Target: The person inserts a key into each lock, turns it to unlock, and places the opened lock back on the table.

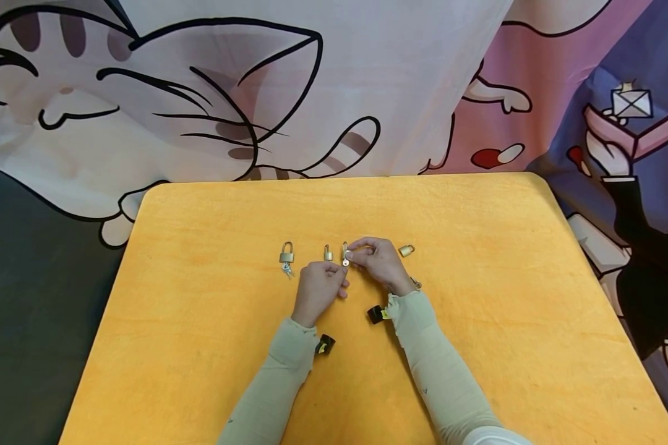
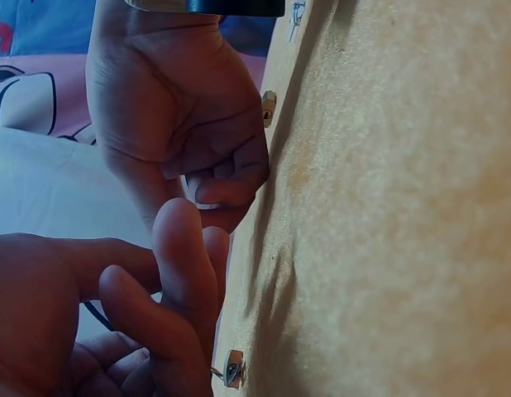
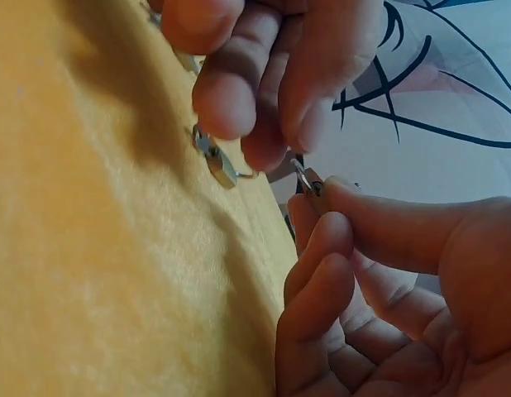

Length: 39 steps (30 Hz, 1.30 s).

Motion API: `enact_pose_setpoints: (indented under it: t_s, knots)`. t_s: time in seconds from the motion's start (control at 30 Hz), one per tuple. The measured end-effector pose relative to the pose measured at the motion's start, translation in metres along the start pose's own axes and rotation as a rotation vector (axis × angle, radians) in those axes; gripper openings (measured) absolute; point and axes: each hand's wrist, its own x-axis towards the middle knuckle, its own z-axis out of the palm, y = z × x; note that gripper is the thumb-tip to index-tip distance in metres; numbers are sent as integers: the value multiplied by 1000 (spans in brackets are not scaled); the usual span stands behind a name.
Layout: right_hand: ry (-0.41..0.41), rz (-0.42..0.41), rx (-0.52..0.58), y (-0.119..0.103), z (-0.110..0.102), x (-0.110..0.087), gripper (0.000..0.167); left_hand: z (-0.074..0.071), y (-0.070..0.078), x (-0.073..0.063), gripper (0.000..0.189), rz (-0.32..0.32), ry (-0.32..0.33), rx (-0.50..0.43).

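Observation:
Thumb and fingertips of my right hand (image 1: 380, 262) pinch a small padlock (image 1: 344, 247), its shackle pointing to the far edge. A small silver key (image 1: 346, 262) hangs at its near end. My left hand (image 1: 320, 287) reaches in from the left, thumb and fingertip together at the key's end; the right wrist view shows these tips close beside the padlock. Left of both hands lies a small brass padlock (image 1: 328, 253). Farther left is a larger padlock (image 1: 286, 256) with keys (image 1: 287, 269) attached. Another brass padlock (image 1: 407, 250) lies beyond the right hand.
A metal piece (image 1: 415, 283) shows partly from behind my right wrist. Black wrist devices (image 1: 376, 314) sit at both cuffs over the yellow table (image 1: 228, 383). A curtain with cartoon drawings (image 1: 323, 93) hangs behind the table's far edge.

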Motion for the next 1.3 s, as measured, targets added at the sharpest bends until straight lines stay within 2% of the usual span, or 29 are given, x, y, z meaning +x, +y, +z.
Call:
enact_pose_setpoints:
  t_s: [0.33,0.53,0.7,1.3]
  knots:
    - [49,49,-64,-1,-1,-1,18,0,0,1,16,-23,-9,-9]
    - [125,26,-263,-1,1,-2,15,0,1,0,17,-47,-27,-12]
    - [163,-18,-373,-1,4,-1,13,0,1,-1,17,-32,-24,-5]
    - [195,-49,-439,-1,3,0,11,-1,4,-1,16,-37,-16,-3]
